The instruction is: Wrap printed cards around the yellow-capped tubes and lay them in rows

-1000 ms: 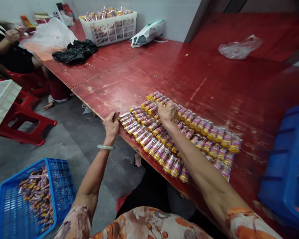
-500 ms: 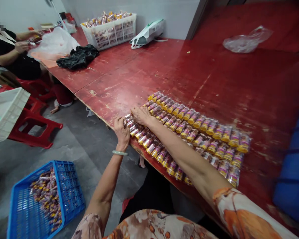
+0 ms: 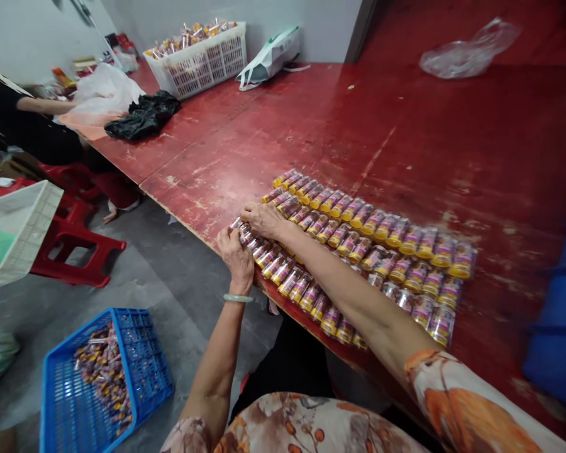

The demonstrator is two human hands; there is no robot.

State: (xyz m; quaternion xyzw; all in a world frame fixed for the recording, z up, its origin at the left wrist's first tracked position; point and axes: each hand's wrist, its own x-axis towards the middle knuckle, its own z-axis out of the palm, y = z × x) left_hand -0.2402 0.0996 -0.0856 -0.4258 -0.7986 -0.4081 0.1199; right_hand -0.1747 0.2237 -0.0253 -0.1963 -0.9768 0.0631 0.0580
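Small clear plastic tubes with yellow ends and purple printing (image 3: 370, 220) lie side by side in several slanting rows on the red table (image 3: 245, 145). At the near left end of the front row, my left hand (image 3: 237, 255) has its fingers bent around the endmost tubes at the table edge. My right hand (image 3: 264, 220) reaches across the rows, its fingers curled down on the far side of those same tubes. The fingers partly hide the tubes they touch. My right forearm covers the middle of the rows.
A blue crate (image 3: 144, 352) of similar tubes stands on the floor. Across the table are a filled white basket (image 3: 207, 66), a white bag (image 3: 271, 60), a black plastic bag (image 3: 144, 115) and a clear bag (image 3: 466, 53). Another person (image 3: 23, 119) sits at left; a blue container (image 3: 556, 327) is right.
My left hand has shifted slightly right and down along the row's end; my right hand stays on the tubes. The other person's hands have moved behind the plastic bag. The view has tilted slightly.
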